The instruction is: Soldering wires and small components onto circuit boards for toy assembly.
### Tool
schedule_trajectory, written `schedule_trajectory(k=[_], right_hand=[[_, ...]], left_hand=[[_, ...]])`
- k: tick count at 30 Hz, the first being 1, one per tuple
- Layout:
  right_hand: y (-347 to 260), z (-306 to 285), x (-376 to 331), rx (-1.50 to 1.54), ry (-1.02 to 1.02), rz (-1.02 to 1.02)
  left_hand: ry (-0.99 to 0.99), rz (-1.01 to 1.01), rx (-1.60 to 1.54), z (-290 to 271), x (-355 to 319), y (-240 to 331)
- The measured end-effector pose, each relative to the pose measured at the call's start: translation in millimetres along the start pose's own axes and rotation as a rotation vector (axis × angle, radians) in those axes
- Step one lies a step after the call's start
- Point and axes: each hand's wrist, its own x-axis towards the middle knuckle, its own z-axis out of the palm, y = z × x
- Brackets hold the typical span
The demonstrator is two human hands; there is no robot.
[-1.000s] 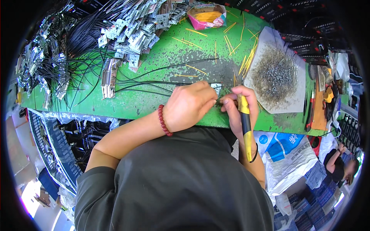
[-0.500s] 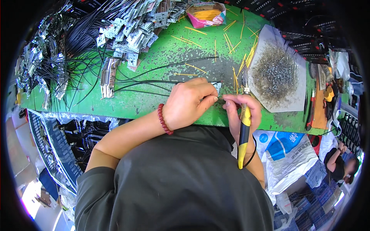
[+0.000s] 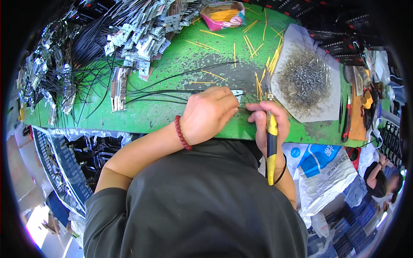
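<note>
Your left hand (image 3: pixel 211 112) is the nearer: the small board (image 3: pixel 237 93) shows just beyond its bunched fingers, whose pinch I cannot tell. Your right hand (image 3: pixel 280 124), to the board's right, closes around the soldering iron (image 3: pixel 272 146), which points away from you.

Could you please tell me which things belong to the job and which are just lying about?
Likely the job's:
soldering iron, in the right hand
small board, by the left hand
black wires, leading to that hand
perhaps yellow wires, loose on the table

Apparently just lying about:
red-handled tool, table's right end
blue-and-white sack, past the near edge
</note>
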Motion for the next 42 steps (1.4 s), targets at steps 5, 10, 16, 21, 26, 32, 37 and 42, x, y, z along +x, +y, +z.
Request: schedule_trajectory(k=[5,10,16,21,26,32,37,42], right_hand=[[-4.2,-40.5,-14.9,0.102,0.1,0.178],[17.5,-100.5,-33.8,0.111,0.646,0.128],[39.2,-169.1,-7.5,0.165,0.875,0.109],[54.9,-173.6,6.7,0.009,0.813,0.109],[60.8,-167.4,11.6,-0.029,0.808,0.105],[61.5,-163.8,10.4,-0.099,0.807,0.097],[60.6,-163.6,10.6,-0.065,0.827,0.101],[62.8,-162.0,9.0,-0.133,0.82,0.09]], left_hand=[[0.006,0.15,0.222,0.8,-1.1,-6.8],[-0.023,0.165,0.199,3.0,-3.6,-2.0],[0.0,0.163,0.204,6.4,-0.1,-1.3],[0.01,0.159,0.236,6.1,2.1,1.0],[0.007,0.194,0.241,4.7,3.0,-1.5],[0.005,0.186,0.229,5.2,3.9,-1.8],[0.013,0.172,0.192,6.0,3.2,-1.3],[0.008,0.151,0.158,4.9,1.9,-3.5]])
